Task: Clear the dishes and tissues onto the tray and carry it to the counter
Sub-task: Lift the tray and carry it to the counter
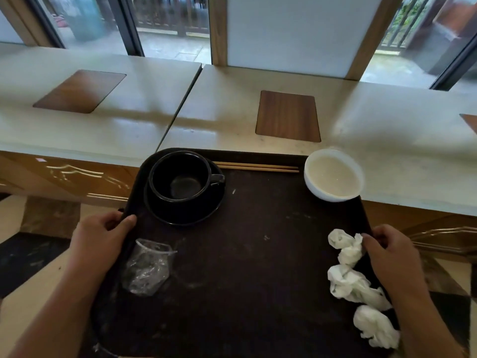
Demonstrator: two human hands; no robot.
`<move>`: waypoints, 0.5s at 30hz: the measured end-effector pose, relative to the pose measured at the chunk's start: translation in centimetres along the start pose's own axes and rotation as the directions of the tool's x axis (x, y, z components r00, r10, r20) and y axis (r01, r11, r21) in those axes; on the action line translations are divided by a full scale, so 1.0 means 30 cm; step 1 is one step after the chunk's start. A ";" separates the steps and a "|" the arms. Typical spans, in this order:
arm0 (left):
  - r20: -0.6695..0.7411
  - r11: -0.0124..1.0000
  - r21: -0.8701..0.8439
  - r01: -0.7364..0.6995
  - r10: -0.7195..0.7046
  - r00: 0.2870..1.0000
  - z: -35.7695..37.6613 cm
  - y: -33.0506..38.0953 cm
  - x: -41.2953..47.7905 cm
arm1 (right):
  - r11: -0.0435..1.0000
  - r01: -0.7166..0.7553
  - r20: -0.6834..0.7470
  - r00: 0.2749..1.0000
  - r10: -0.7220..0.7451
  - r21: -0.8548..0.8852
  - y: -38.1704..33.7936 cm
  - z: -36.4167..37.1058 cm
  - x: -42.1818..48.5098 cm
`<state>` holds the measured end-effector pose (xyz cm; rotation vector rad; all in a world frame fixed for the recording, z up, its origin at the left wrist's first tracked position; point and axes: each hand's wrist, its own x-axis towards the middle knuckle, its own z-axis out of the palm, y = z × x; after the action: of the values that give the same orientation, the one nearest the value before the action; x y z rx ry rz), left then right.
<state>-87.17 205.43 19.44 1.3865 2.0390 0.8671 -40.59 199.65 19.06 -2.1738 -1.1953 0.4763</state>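
Observation:
I hold a dark tray (247,254) by both side rims: my left hand (103,233) grips the left rim, my right hand (392,249) the right rim. On it a black cup (180,177) stands on a black saucer (185,213) at the far left. A pair of wooden chopsticks (258,167) lies along the far rim. A white bowl (333,175) of pale liquid sits at the far right corner. Several crumpled white tissues (356,282) lie along the right side. A clear plastic wrapper (147,270) lies near the left rim.
A long pale counter (387,140) with inset wooden panels (287,116) runs across just beyond the tray's far edge, below windows. A seam (180,107) splits the counter into two slabs. Patterned floor tiles (31,257) show on both sides below.

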 end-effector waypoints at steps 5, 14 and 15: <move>-0.014 0.998 -0.013 -0.057 0.056 0.998 0.058 0.048 0.306 | 0.999 -0.031 -0.044 0.999 0.031 -0.019 -0.127 0.107 0.170; 0.010 0.990 0.049 -0.134 0.134 0.991 0.128 0.123 0.662 | 0.998 -0.063 -0.090 0.994 0.062 -0.012 -0.259 0.222 0.386; 0.007 0.987 0.076 -0.144 0.144 0.990 0.136 0.131 0.687 | 0.998 -0.062 -0.092 0.994 0.060 -0.019 -0.264 0.228 0.407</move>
<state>-88.83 226.72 18.36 1.5916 2.0090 0.8557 -43.01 215.55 18.86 -2.2315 -1.0920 0.3863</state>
